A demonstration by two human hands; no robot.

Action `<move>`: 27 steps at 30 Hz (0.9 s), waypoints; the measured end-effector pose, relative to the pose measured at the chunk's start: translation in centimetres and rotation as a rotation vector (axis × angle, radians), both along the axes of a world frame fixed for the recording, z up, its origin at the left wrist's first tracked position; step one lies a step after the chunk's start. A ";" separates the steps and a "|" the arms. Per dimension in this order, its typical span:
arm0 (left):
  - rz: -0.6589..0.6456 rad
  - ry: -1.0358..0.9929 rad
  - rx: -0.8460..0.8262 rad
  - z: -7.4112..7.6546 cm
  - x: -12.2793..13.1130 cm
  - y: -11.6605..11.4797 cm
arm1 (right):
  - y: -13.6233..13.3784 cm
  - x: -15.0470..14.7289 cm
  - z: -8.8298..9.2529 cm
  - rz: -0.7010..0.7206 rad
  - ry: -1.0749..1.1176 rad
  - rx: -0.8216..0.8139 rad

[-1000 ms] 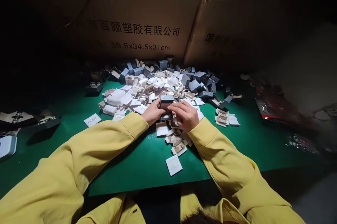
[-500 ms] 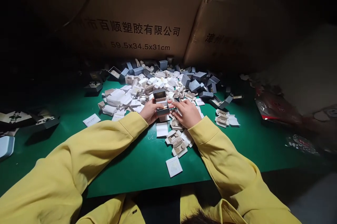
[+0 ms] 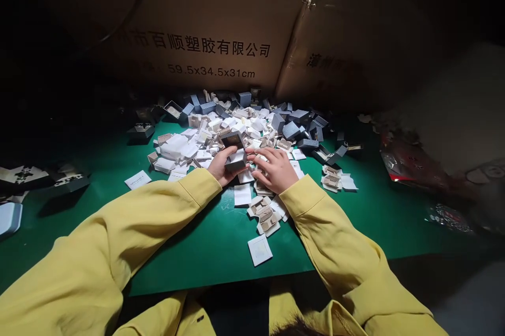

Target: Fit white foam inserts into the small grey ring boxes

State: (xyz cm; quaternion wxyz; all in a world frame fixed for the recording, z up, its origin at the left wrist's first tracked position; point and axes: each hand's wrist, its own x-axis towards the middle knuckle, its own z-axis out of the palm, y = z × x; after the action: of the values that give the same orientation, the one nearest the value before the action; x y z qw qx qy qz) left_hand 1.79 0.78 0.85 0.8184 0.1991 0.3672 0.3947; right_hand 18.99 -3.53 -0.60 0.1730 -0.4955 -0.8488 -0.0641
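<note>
My left hand is closed around a small dark hinged box, thumb over its front part. The box's lid stands raised, and a white piece shows inside. Just right of the box, my right hand has its fingers extended and slightly apart, over the white folded card pieces. I see nothing held in it. Its fingertips come close to the box; whether they touch it I cannot tell. Below both hands lies a square white card.
Behind my hands spreads a heap of white card inserts. Dark boxes lie around its back and right side. Large cardboard cartons stand behind the green table. A red plastic packet lies at the right.
The dark box has tilted and shifted slightly left in my left hand. My right hand has drawn away from its front, with the fingers now more spread.
</note>
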 end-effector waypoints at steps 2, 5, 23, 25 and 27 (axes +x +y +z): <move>-0.025 -0.020 -0.024 0.1 -0.1 0.0 | 0.1 -0.1 -0.1 0.083 -0.051 -0.047; -0.060 -0.035 -0.034 0.2 -0.2 0.0 | 0.3 -0.4 -0.2 0.049 -0.070 -0.092; -0.061 -0.010 -0.023 0.3 0.0 0.0 | 1.4 -1.3 0.1 -0.260 0.050 -0.144; -0.068 -0.021 -0.010 0.0 0.0 0.1 | 1.4 -1.4 0.3 -0.260 0.052 -0.168; -0.064 -0.028 0.008 -0.2 -0.1 0.2 | 1.4 -1.5 0.3 -0.278 0.056 -0.169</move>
State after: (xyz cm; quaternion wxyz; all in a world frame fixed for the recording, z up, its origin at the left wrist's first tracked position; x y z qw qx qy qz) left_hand 1.72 0.99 0.61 0.8350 0.2084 0.3474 0.3723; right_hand 17.51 -2.09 -0.27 0.1437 -0.6226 -0.7692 -0.0018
